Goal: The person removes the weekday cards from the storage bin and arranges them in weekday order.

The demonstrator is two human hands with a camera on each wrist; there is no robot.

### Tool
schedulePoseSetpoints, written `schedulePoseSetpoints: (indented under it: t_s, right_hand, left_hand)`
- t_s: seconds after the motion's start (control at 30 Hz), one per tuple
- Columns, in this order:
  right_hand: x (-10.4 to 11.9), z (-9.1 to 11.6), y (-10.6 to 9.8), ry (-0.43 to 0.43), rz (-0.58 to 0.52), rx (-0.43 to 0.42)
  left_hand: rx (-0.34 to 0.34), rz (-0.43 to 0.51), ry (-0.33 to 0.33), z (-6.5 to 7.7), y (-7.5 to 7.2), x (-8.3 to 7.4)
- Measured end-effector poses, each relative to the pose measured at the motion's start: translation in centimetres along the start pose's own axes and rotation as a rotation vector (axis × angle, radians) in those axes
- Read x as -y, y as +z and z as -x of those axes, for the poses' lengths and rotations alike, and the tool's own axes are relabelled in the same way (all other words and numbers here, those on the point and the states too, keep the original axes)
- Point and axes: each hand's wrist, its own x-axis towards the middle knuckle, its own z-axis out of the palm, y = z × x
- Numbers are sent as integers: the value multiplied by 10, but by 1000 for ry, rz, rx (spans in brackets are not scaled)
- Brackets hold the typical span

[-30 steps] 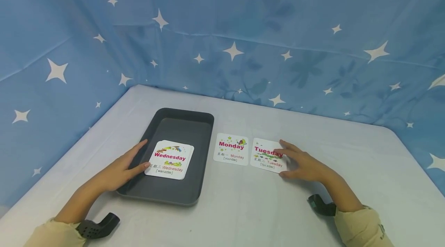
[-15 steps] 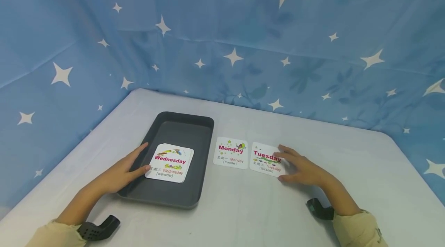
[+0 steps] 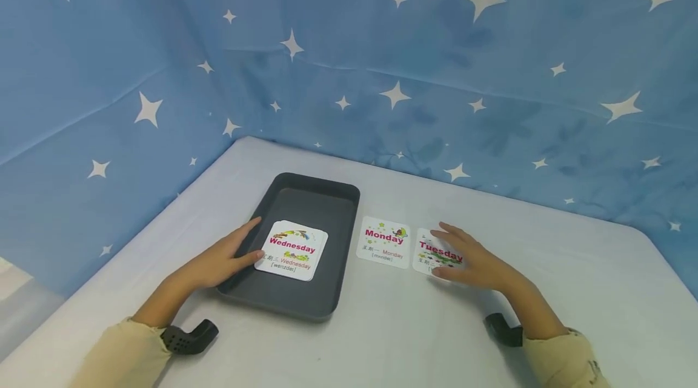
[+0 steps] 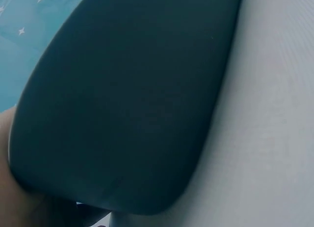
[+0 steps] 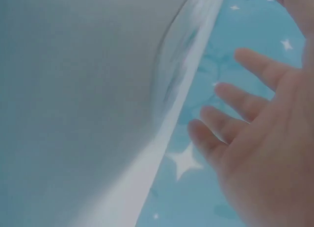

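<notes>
The dark grey tray (image 3: 322,194) holds a small stack of square cards, with the Wednesday card (image 3: 291,250) on top. My left hand (image 3: 220,260) lies over the tray's left rim, its thumb tip at the stack's left edge and its fingers extended. To the right of the tray, the Monday card (image 3: 383,242) lies flat on the table. Beside it is the Tuesday card (image 3: 428,248), partly covered by my right hand (image 3: 474,260). In the right wrist view that hand's fingers (image 5: 240,97) are spread apart and grip nothing.
A white cloth (image 3: 382,327) covers the table. Behind and to the left hangs a blue curtain (image 3: 349,73) with white stars. Black curved devices (image 3: 191,337) sit at both wrists.
The head view has turned left, so the scene shifts rightward. My right hand has moved left relative to the Tuesday card and now covers more of it. My left hand keeps its place.
</notes>
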Motion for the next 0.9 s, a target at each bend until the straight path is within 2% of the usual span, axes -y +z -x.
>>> schedulePoseSetpoints:
  t_s: [0.53,0.7,0.9]
  right_hand:
    - [63,-58,28,-86,-100,-9]
    - [87,-79,40,-167,-111,-38]
    - [120,-101,59,-273,-54,-50]
  left_hand:
    - [5,12,-18,-4,1,2]
    - [-1,-8,-18,-3,0,2]
    - [-1,-25,-19,-2,0,2]
